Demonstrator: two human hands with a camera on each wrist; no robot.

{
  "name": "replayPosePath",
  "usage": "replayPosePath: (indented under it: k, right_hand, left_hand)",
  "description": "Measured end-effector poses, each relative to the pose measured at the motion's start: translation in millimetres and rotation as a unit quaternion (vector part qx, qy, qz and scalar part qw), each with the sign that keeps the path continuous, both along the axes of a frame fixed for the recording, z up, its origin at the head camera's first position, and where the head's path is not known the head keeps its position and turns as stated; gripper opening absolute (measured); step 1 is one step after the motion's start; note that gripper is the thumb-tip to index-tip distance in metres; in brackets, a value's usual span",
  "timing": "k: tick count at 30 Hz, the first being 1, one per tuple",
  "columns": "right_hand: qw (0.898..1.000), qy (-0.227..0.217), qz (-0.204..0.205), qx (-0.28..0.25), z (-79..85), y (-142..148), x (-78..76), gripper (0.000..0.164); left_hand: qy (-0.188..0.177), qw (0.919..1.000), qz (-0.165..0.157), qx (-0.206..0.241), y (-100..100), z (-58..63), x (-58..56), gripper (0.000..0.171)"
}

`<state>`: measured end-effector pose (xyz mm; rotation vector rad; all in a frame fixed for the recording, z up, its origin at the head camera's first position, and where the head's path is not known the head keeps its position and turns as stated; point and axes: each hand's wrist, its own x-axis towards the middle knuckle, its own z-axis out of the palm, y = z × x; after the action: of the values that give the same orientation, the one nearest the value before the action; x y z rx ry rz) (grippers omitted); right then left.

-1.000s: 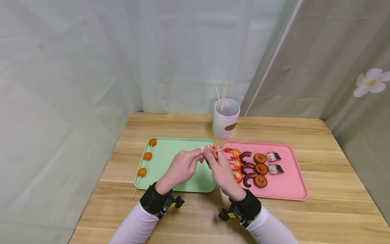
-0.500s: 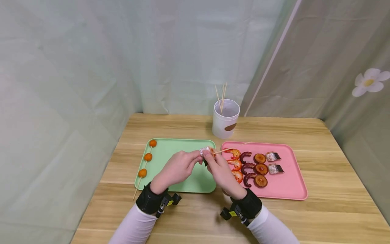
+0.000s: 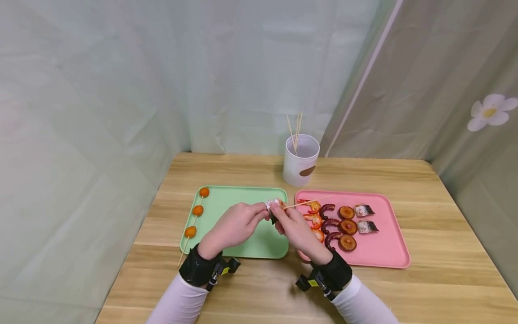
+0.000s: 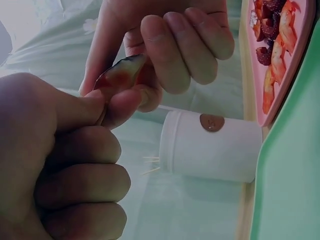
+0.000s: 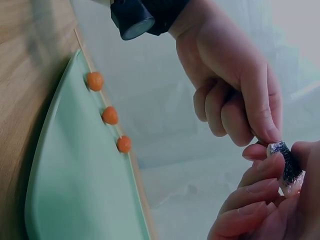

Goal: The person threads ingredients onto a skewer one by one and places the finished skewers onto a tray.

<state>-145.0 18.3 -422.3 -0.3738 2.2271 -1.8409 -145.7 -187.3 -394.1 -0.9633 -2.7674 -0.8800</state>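
Observation:
My right hand (image 3: pixel 297 227) grips a piece of fish (image 5: pixel 290 165), silvery and dark-skinned on one side and reddish on the other in the left wrist view. A thin bamboo skewer (image 3: pixel 303 204) runs out from the fish to the right, over the pink tray. At the fish's left side, my left hand (image 3: pixel 238 225) pinches the skewer's other end between thumb and forefinger, its remaining fingers curled in. That end is mostly hidden by the fingertips. Both hands meet above the right part of the green tray (image 3: pixel 243 191).
Three orange balls (image 3: pixel 198 210) on a skewer lie along the green tray's left side. The pink tray (image 3: pixel 388 243) bears shrimp (image 3: pixel 313 220), tentacle pieces (image 3: pixel 329 225), mushroom slices (image 3: pixel 347 226) and two fish pieces (image 3: pixel 367 226). Behind stands a white bucket (image 3: pixel 297 168) with several skewers.
The hands have stayed together around the fish. The skewer's free end has dipped lower and drawn slightly left. The left wrist has shifted a little left, the right wrist slightly right.

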Motion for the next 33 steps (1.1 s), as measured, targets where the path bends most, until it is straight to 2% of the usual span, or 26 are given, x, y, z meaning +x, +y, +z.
replayPosePath:
  k: [10,22,26,33]
  right_hand:
    - [1.000,-0.010,0.026,-0.006,0.6,1.7,-1.0,0.047]
    - [0.998,-0.005,0.041,-0.037,-1.1,2.6,-1.5,0.045]
    - [0.999,-0.006,0.033,-0.043,-0.8,3.6,-3.3,0.044]
    - [0.999,0.015,0.024,-0.026,-0.4,12.2,-6.2,0.052]
  left_hand:
    - [0.014,0.9999,-0.006,-0.002,-3.0,4.9,2.2,0.014]
    - [0.010,0.9999,-0.003,0.006,-4.7,2.6,2.2,0.018]
    - [0.010,0.9999,-0.005,0.010,-5.1,1.4,1.2,0.018]
    - [0.003,0.9999,-0.003,0.013,-4.2,-1.0,-0.4,0.016]
